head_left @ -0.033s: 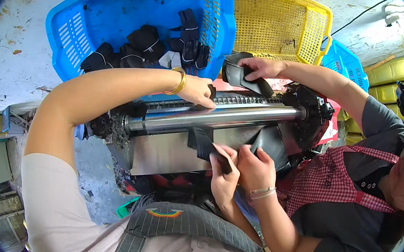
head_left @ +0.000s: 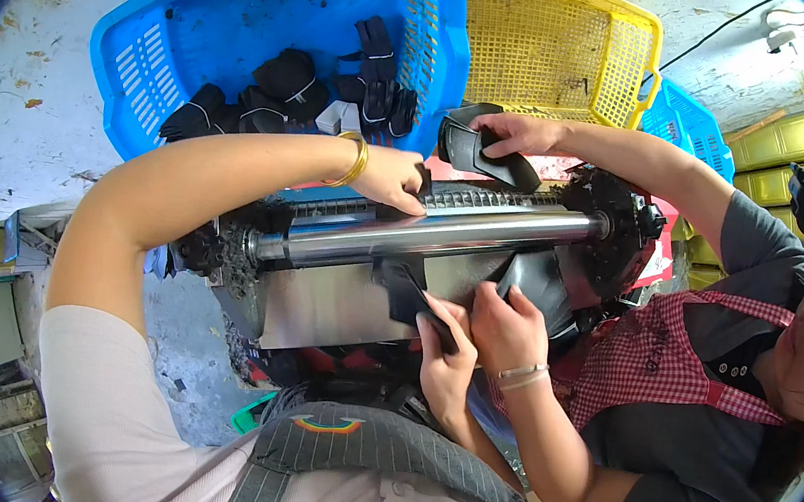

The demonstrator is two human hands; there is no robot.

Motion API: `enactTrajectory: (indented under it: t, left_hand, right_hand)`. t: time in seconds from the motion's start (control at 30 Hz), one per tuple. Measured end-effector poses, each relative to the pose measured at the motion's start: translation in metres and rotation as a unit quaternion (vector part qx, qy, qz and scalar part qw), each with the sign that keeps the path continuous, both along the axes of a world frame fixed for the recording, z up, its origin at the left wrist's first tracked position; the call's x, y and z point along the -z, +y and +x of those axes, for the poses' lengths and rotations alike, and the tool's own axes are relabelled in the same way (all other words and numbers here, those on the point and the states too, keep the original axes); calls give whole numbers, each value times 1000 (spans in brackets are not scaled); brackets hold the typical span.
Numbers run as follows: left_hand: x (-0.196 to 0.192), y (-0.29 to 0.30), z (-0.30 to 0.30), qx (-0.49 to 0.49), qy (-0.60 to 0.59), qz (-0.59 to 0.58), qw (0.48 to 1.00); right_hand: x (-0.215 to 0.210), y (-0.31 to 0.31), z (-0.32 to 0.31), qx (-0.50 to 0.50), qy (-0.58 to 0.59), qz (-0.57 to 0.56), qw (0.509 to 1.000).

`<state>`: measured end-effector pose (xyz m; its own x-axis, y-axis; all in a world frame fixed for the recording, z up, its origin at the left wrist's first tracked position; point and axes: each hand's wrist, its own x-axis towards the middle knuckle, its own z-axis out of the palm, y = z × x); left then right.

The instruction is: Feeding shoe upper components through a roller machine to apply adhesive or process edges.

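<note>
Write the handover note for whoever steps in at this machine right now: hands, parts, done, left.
Left hand: on top of the ribbed roller, fingers curled; grip unclear.
Right hand: pinching a black piece just under the steel roller.
Co-worker's upper hand holds a folded black part above the machine; co-worker's lower hand is on a second piece beside yours.
Done, seemingly: black parts lie in the blue basket.
Left: the pieces at the rollers are in hand, not in a basket.
</note>
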<state>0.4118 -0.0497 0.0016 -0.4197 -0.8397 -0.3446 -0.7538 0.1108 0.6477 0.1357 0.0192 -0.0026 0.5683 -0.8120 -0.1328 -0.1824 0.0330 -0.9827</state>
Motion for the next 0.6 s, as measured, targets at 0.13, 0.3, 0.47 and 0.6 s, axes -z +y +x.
enactTrajectory:
  t: [0.13,0.3,0.47,0.6]
  left_hand:
    - [-9,0,22,-66,-11,-124,990]
    - [-35,-2,20,-143,-130,-228,954]
    - [15,2,14,73,-112,-124,983]
    - [7,14,8,35,-31,-112,993]
  right_hand:
    - [-9,9,-19,-5,70,-60,996]
    - [2,11,-26,19,60,-77,995]
    - [3,4,8,-6,5,-68,998]
    - [-2,13,-6,-39,-13,-81,996]
